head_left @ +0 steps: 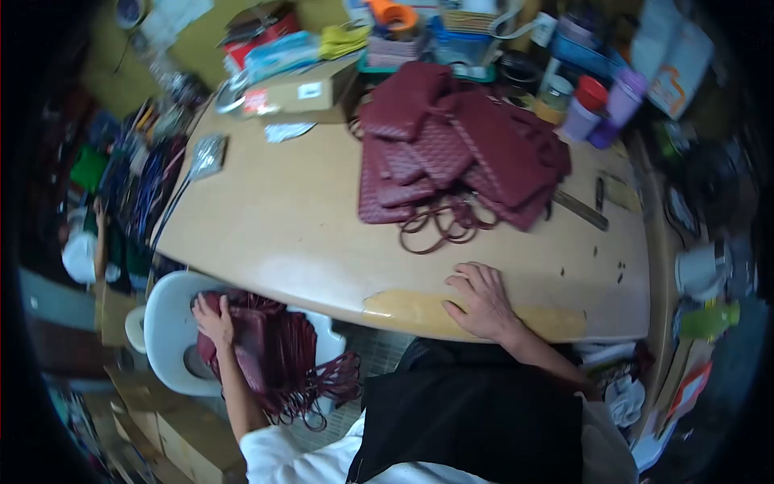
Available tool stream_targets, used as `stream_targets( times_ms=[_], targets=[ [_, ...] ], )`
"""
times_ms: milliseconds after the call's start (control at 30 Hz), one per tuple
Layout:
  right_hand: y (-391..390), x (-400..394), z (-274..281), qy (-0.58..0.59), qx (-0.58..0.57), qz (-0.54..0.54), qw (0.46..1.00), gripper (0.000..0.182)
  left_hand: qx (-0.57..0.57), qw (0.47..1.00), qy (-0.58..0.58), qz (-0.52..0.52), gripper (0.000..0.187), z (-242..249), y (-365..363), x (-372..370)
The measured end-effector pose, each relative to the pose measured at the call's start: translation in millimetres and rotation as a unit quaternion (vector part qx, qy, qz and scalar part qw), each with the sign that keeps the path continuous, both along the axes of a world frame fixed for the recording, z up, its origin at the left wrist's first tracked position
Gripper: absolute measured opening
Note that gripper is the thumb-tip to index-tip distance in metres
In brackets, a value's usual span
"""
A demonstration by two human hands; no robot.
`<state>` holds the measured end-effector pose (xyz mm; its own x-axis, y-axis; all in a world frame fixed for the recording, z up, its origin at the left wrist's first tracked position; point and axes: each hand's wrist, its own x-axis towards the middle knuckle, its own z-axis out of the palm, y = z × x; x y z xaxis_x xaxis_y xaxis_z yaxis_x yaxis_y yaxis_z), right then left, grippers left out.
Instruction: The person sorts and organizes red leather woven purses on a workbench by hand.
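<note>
The person wears a white short-sleeved shirt (282, 460) under a black apron (476, 419) that covers the chest and lap. Both forearms are bare below the sleeves, and the left hand (214, 319) and right hand (484, 302) carry no gloves.

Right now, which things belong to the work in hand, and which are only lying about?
In hand:
- left hand on the maroon bags on the white chair
- right hand flat on the table edge
- maroon bag pile on the table

Lying about:
- cardboard box
- purple cups
- orange tape roll
</note>
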<state>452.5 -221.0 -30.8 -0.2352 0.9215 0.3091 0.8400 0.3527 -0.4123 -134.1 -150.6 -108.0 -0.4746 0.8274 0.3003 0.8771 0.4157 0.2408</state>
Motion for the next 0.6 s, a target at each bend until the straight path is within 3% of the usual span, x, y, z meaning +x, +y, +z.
stream_targets(
  times_ms=[33, 67, 133, 167, 233, 333, 433, 500, 533, 600],
  targets=[
    [-2, 4, -5, 0.047, 0.012, 0.022, 0.999, 0.041, 0.143, 0.987, 0.031, -0.071, 0.063, 11, 16, 8],
    [-5, 8, -7, 0.05, 0.016, 0.004, 0.999, 0.041, 0.147, 0.985, 0.031, -0.089, 0.063, 15, 29, 23],
    [-8, 20, -7, 0.192, 0.048, -0.018, 0.98, 0.032, 0.221, 0.953, -0.028, -0.206, 0.042, 79, 39, 130],
    [-10, 31, -4, 0.191, 0.054, -0.027, 0.98, 0.032, 0.236, 0.926, -0.088, -0.282, 0.037, 93, 46, 172],
    [-11, 56, 11, 0.225, 0.121, -0.096, 0.962, 0.026, 0.22, 0.892, -0.085, -0.385, 0.03, 107, 58, 242],
    [-1, 127, 28, 0.126, 0.158, -0.197, 0.959, 0.025, 0.187, 0.845, -0.127, -0.485, 0.021, 118, 68, 333],
    [28, 195, 4, 0.063, 0.125, -0.29, 0.947, 0.032, 0.214, 0.78, -0.109, -0.579, 0.021, 143, 81, 420],
    [35, 219, -24, -0.097, 0.173, -0.308, 0.93, 0.04, 0.278, 0.759, -0.11, -0.578, 0.019, 143, 98, 450],
    [32, 217, -20, -0.072, 0.14, -0.313, 0.937, 0.043, 0.273, 0.753, -0.116, -0.587, 0.019, 147, 107, 464],
    [29, 217, -18, -0.066, 0.125, -0.324, 0.936, 0.042, 0.39, 0.758, -0.147, -0.501, 0.024, 160, 131, 476]
  ],
)
